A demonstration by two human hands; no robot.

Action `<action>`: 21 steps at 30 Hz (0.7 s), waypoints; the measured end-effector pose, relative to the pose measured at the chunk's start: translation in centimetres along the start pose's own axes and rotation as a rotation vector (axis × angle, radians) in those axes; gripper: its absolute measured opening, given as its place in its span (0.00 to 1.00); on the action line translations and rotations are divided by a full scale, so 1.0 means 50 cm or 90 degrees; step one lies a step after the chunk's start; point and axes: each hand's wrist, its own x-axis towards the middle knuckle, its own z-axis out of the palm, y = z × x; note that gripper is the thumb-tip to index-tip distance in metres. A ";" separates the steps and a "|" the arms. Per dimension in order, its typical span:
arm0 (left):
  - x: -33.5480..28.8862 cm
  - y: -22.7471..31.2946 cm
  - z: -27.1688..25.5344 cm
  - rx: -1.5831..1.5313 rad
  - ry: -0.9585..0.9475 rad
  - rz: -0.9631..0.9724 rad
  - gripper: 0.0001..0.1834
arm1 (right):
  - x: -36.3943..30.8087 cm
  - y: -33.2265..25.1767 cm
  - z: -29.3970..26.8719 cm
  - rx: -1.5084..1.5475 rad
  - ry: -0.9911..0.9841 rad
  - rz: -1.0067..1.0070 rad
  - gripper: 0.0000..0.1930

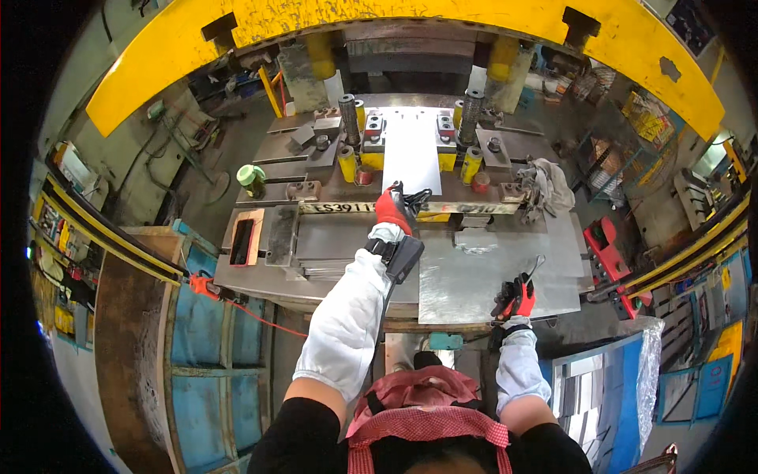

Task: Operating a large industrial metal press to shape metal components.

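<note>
A bright, pale metal sheet lies lengthwise between the posts of the die in the press. My left hand, in a red and black glove, is closed at the sheet's near edge, just above the die's front bar. A dark device is strapped to my left wrist over a white sleeve. Lower right, my gloved right hand is closed around a thin metal tool with a rounded tip. That hand is over a wide grey metal sheet on the near table.
The yellow press frame arches overhead. Dark guide posts flank the die. Stacked sheets lie left of my left arm. A green-lidded jar stands far left; grey rags hang at right. Red-handled equipment borders the table's right side.
</note>
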 end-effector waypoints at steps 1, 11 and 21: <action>-0.001 -0.003 0.002 0.009 0.004 0.008 0.23 | -0.004 -0.002 0.001 -0.003 0.002 -0.001 0.11; 0.002 0.000 0.003 0.011 0.032 -0.010 0.23 | 0.013 0.010 -0.014 0.001 0.006 0.009 0.14; 0.025 0.014 -0.067 0.476 -0.141 0.296 0.19 | -0.003 0.010 0.007 0.019 -0.027 0.000 0.15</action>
